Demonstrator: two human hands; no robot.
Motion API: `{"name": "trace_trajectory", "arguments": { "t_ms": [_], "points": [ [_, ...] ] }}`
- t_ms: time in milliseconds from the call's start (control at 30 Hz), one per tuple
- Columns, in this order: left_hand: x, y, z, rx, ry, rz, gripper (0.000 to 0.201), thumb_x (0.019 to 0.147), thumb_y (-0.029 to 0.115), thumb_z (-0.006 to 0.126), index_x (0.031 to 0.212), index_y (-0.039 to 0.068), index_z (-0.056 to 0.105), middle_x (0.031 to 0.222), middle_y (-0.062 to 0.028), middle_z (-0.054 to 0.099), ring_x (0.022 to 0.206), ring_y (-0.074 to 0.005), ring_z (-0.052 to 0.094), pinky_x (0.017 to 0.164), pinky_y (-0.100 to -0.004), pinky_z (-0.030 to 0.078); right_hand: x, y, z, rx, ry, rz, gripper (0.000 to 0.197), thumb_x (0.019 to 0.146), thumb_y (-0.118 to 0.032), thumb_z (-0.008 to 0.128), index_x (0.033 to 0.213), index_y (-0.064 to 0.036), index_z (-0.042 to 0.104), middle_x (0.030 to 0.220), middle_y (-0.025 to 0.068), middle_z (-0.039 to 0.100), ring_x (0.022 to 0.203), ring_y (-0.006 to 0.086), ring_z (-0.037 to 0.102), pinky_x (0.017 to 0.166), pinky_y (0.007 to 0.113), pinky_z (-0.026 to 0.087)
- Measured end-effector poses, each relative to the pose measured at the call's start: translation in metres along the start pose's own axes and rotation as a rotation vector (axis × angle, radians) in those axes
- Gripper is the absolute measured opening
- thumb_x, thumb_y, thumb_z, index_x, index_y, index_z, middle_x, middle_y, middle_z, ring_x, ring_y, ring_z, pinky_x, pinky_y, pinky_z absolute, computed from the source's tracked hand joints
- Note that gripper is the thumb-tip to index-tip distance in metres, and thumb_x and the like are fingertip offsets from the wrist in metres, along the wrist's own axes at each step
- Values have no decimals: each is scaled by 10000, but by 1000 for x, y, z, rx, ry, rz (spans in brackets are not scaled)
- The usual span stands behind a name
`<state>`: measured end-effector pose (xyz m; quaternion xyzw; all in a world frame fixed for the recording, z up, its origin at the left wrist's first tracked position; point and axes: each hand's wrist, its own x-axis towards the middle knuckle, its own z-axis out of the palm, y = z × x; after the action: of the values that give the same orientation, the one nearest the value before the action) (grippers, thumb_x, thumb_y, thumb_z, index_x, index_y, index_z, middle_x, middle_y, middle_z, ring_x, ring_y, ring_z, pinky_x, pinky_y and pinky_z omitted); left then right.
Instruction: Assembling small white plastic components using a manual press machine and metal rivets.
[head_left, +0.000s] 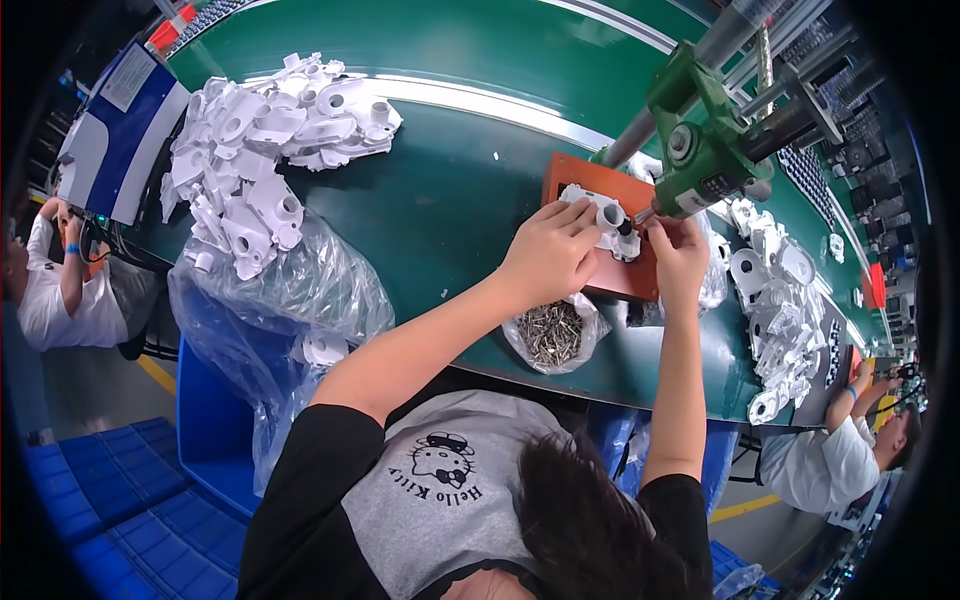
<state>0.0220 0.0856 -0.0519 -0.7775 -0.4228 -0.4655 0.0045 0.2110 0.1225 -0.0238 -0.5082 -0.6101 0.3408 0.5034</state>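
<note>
A white moulded plastic part [609, 215] with a round tube lies on an orange-red block [615, 284] on the bench. My left hand [555, 245] rests over the part's left side, its fingers curled along it and holding it. At the block's right edge my right hand [680, 255] has thumb and fingers pinched together, close to a small metal tip beneath the green press head [690, 150]. What that pinch holds is too small to make out. A dark piece shows beside the white tube, between the two hands.
A clear bag of small metal pins [555, 335] lies before the block. White parts are heaped at left [250, 140] and right [780, 300]. A blue-and-white machine [125, 130] stands far left. Plastic-lined blue bins [215, 410] sit below the bench. Other people work on both sides.
</note>
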Motion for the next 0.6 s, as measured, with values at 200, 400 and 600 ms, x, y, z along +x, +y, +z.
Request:
{"name": "trace_trajectory", "arguments": {
  "t_ms": [200,400,600],
  "points": [
    [-2,-1,-1,-11,14,-3,189,698,106,584,836,-20,609,1032,-206,636,1020,-313,597,938,-418,438,-3,-6,10,-121,-86,68,143,810,-67,657,913,28,623,806,-9,624,690,41,507,620,201,404],
    [-1,0,-3,9,-17,-33,150,728,102,600,851,18,624,1076,-152,636,1047,-283,597,931,-413,452,-3,-5,2,-199,-142,-68,131,803,-34,633,917,30,629,824,28,625,726,92,538,672,237,430],
    [0,1,-3,-14,-2,-31,160,726,100,603,858,11,621,1067,-162,636,1041,-286,598,925,-413,455,-19,0,1,-393,-212,-369,236,778,19,588,1008,15,637,1044,126,585,970,231,552,841,304,435]
  ]
}}
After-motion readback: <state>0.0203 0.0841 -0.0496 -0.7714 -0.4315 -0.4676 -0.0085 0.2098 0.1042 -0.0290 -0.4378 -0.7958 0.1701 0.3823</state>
